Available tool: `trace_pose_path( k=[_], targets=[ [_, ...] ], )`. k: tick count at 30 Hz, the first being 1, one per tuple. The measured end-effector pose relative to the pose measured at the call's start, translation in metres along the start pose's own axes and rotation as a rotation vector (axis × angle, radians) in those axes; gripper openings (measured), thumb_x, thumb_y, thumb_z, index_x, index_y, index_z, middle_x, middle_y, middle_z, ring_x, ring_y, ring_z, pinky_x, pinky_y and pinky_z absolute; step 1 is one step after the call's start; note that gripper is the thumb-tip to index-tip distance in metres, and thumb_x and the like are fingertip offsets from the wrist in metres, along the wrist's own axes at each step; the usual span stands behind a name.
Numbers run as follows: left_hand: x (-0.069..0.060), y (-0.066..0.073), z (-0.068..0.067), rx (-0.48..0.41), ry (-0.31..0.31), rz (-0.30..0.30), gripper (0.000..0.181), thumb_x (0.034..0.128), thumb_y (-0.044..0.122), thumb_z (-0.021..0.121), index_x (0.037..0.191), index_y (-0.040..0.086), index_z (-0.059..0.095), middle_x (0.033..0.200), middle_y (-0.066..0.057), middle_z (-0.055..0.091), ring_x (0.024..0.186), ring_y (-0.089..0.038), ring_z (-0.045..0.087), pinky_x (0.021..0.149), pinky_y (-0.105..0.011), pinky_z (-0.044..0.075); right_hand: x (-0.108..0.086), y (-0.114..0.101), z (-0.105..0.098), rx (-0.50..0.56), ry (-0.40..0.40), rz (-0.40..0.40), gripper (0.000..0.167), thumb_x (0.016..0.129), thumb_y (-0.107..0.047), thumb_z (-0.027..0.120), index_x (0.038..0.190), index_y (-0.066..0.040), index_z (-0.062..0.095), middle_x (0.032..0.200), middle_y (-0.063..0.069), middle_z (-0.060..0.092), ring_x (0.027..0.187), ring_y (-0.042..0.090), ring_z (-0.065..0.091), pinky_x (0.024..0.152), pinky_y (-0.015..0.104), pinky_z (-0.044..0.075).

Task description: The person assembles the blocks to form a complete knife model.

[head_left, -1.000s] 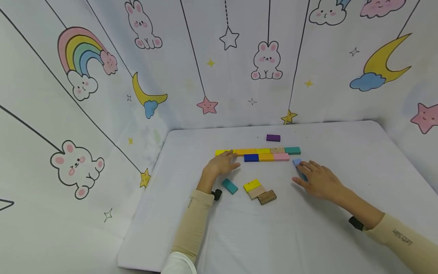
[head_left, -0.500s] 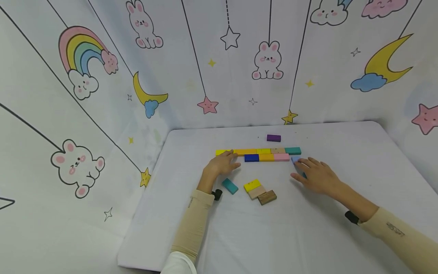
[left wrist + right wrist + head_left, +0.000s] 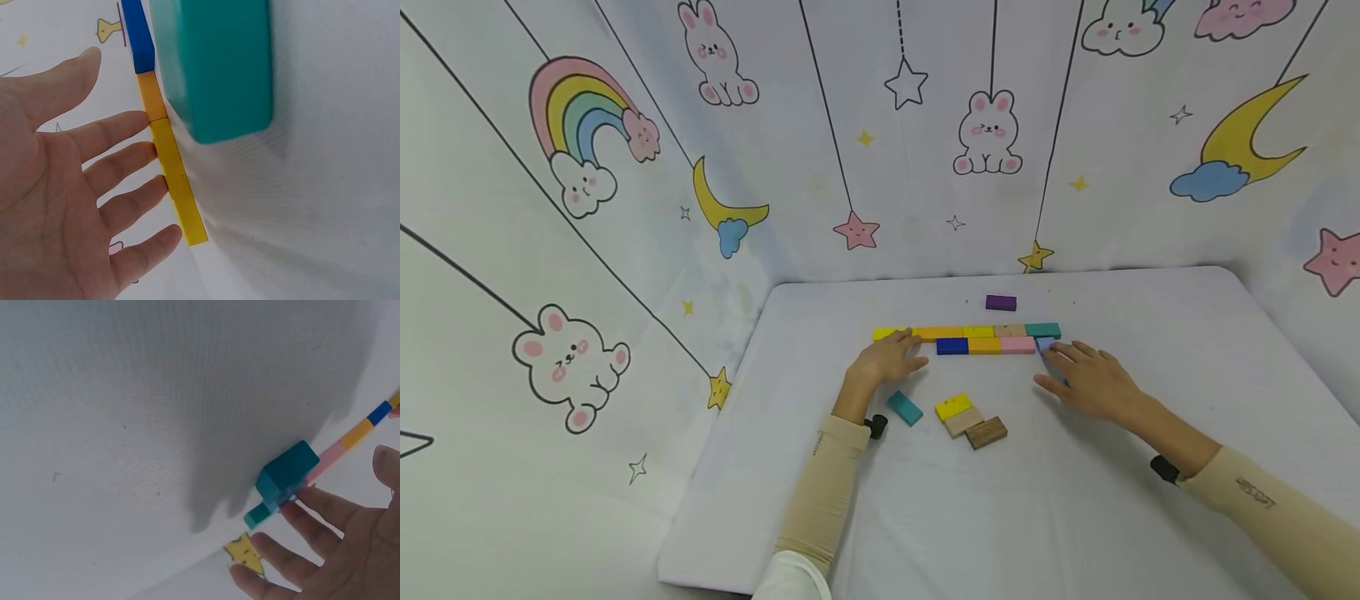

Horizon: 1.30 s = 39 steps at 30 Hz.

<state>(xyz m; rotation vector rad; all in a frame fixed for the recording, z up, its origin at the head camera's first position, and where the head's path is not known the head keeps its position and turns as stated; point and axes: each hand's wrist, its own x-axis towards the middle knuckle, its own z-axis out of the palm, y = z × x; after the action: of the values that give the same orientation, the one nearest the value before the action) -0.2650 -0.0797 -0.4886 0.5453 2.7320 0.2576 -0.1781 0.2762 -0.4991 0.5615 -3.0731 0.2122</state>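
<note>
Touching the light blue block, partly hidden, with loosely straight fingers of the right hand: at the right end of the front row, just beside the pink block, toward the table's far edge. Touching the yellow block with straight, spread fingers of the left hand. Nearest the far edge, a purple block.

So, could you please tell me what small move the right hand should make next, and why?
I'd probably have the right hand gently straighten the light-blue block beside the pink block. Its fingers are at the light-blue block, which appears slightly angled at the right end of the front row, while the rest of that row lies straight.
</note>
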Motion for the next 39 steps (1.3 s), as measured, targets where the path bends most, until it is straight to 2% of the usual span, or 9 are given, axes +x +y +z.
trace_pose_path(
  k=[31,39],
  targets=[
    [-0.0017,0.0012,-0.0021,-0.003,0.003,0.007,0.063,0.1089,0.053,0.047,0.163,0.022,0.039,0.172,-0.002,0.026,0.158,-0.025,0.026,0.125,-0.051,0.031,0.0069,-0.0101,-0.0011,-0.016,-0.013,0.012,0.065,0.106,-0.047,0.056,0.147,0.004,0.055,0.151,0.030,0.050,0.138,0.054,0.045,0.108,0.074,0.039],
    [-0.0011,0.0006,-0.0017,0.006,0.006,0.025,0.063,0.1097,0.052,0.046,0.163,0.019,0.039,0.172,-0.004,0.027,0.157,-0.026,0.028,0.125,-0.048,0.032,0.0081,-0.0100,0.0022,-0.009,-0.007,0.021,0.066,0.106,-0.048,0.056,0.146,0.004,0.056,0.150,0.031,0.050,0.136,0.054,0.046,0.107,0.075,0.039]
  ],
)
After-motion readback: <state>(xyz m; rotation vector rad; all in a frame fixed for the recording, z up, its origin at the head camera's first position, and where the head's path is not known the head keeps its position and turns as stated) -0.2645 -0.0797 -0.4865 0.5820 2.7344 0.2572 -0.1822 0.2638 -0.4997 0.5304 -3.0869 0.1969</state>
